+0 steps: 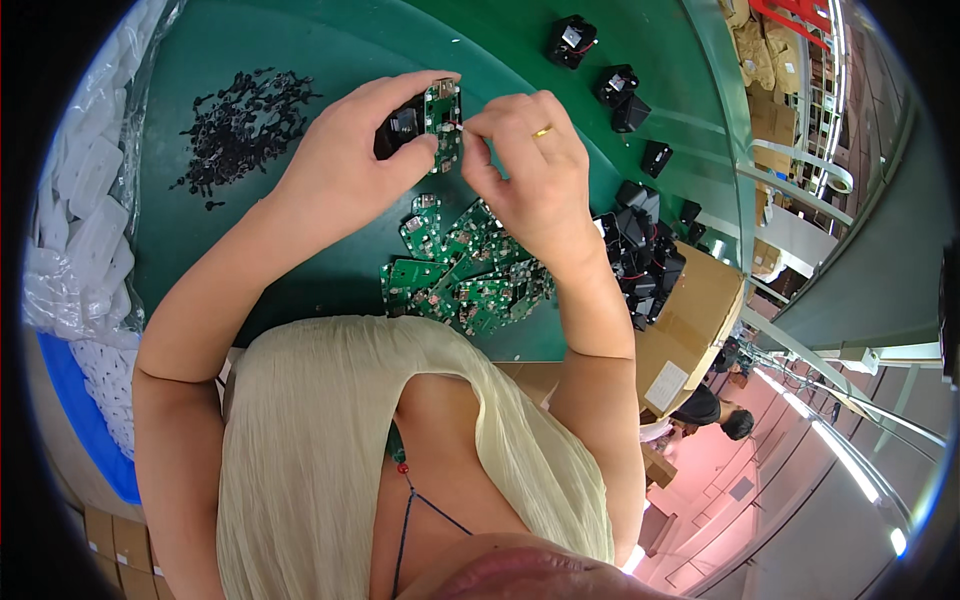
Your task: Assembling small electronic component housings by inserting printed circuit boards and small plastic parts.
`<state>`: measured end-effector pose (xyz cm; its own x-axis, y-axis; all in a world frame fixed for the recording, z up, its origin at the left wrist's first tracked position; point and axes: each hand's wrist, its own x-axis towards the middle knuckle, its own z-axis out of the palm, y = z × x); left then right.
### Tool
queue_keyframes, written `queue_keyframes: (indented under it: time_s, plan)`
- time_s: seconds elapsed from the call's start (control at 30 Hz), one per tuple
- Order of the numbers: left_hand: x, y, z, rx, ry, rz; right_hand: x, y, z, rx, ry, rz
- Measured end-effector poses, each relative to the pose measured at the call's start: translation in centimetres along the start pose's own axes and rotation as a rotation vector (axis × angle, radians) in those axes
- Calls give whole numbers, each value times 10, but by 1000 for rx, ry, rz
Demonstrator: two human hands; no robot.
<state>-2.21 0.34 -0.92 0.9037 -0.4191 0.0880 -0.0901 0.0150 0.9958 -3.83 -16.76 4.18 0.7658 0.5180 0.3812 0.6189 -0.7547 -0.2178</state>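
Observation:
My left hand is closed around a black plastic housing and a green circuit board set against its right side. The board stands on edge, its components facing right. Beside it, my right hand pinches thumb and forefinger close to the board's right edge, where a small connector or wire end shows; what the fingertips hold is too small to name. Below both hands lies a heap of loose green circuit boards.
Small black parts are spread at the left of the green table. Black housings pile up at right, others stand farther back. A cardboard box, a bag of white pieces and a blue bin flank the table. Someone sits beyond.

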Motion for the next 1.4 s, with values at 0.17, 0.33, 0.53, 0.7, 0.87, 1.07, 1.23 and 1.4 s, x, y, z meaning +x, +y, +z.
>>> queue_keyframes:
  time_s: [0.17,0.33,0.53,0.7,0.87,1.07,1.23,1.4]
  plan:
    - [0,6,0,133,28,27,3,-6,-4,4,-61,1]
    - [-2,12,-1,203,26,26,5,-9,-6,-1,-105,12]
    - [-4,15,-1,218,26,-1,7,-9,-8,-44,-185,-46]
    - [-3,14,-4,225,-2,-63,11,-9,-8,-68,-172,-91]
    - [-2,17,-4,226,-12,-76,11,-6,-8,-54,-191,-93]
    - [-2,16,-2,240,-2,-77,14,-11,-9,-112,-227,-129]
    - [-4,12,-3,234,4,-59,14,-16,-6,-191,-262,-139]
    - [-6,0,3,195,10,-14,7,-12,0,-130,-196,-179]
